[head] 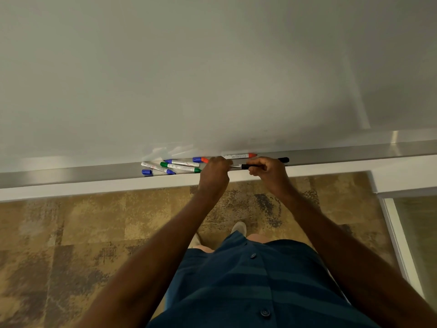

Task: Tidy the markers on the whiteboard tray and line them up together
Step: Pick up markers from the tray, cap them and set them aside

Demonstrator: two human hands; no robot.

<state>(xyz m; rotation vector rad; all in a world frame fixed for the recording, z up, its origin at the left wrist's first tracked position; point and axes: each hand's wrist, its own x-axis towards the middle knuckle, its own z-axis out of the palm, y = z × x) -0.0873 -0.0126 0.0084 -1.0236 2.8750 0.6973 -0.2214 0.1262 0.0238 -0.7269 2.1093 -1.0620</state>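
Several markers lie on the metal whiteboard tray (71, 172). A blue-capped marker (158, 168) and a loose blue cap (146, 172) are at the left. Beside them lie a green marker (181, 167) and another blue marker (182, 162). A red marker (239, 155) rests against the board. A blue and orange piece (200, 159) pokes out by my left hand (215, 172). My left hand and my right hand (267, 170) both grip a black marker (243, 166) between them. A black cap end (283, 159) sticks out past my right hand.
The white board (212, 74) fills the upper view. Below the tray's white ledge (94, 188) is patterned brown carpet (82, 228). A white frame with glass (399, 233) stands at the right. My shoes and blue shirt are below.
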